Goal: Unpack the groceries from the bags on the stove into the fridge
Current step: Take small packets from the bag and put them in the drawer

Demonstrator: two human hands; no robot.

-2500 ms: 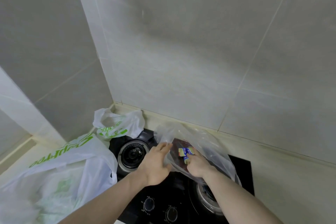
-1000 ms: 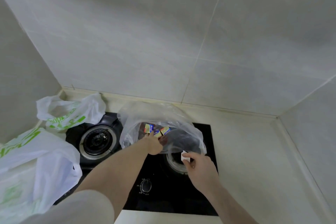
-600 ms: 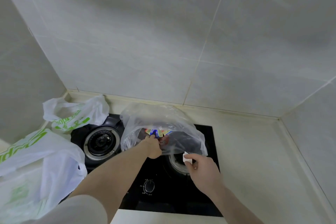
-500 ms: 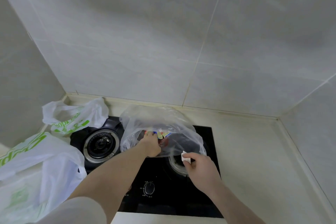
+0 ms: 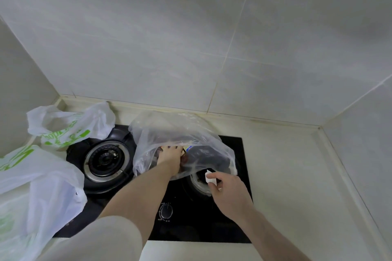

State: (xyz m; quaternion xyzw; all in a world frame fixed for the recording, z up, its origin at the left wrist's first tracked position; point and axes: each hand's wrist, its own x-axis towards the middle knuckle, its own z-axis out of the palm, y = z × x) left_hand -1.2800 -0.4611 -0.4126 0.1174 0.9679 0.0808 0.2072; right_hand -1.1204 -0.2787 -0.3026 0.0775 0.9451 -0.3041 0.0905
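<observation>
Crinkling over the right burner, a clear thin plastic bag sags in soft folds on the black glass gas stove, its film cloudy enough that the dark reddish packets inside show only as blurred shapes with a scrap of yellow and blue label. Two white carrier bags with green print lie to the left: a smaller, crumpled one at the back corner beside the left burner, and a bigger, puffed one spilling over the stove's front left edge. The left burner's round steel ring and dark cap are plain to see; one round control knob sits near the front edge. Pale cream counter surrounds the stove, meeting large matte grey wall tiles in a corner at the right.

The left hand is reaching into the mouth of the clear bag, fingers bent down onto the packets; whether it actually grips one I cannot tell through the film. The right hand hovers just in front of the bag above the right burner, thumb and fingers pinching a small white piece, which looks like paper or plastic.
</observation>
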